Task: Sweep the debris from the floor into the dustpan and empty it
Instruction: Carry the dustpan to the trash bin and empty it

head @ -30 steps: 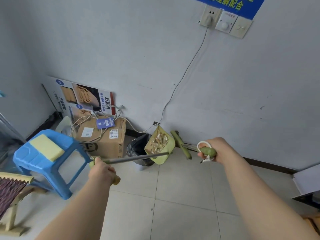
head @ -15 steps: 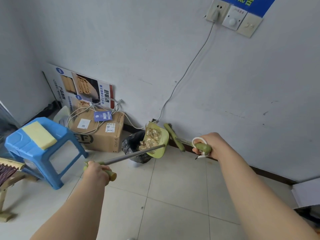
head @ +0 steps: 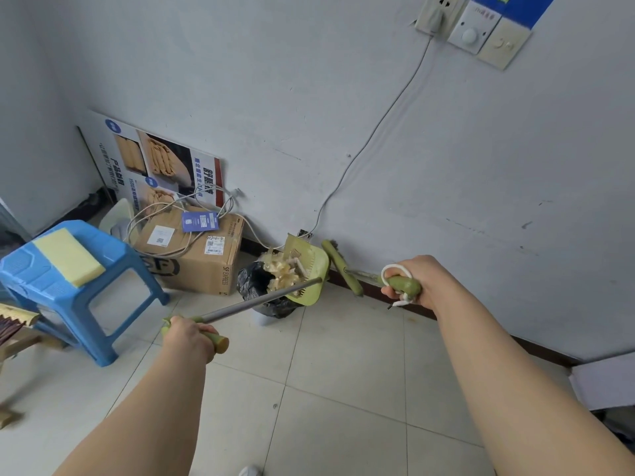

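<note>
As I tip the dustpan [head: 314, 262] further than a second ago, debris [head: 280, 269] spills toward the black-bagged bin [head: 271, 304]. My left hand [head: 187, 334] grips its handle and my right hand [head: 426, 280] grips the broom [head: 343, 269]; emptying looks under way.

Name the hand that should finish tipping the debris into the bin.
Left. The left hand grips the dustpan by its handle, tilted over the black-bagged bin with debris at its lip. The right hand only holds the broom, off beside the wall.
</note>
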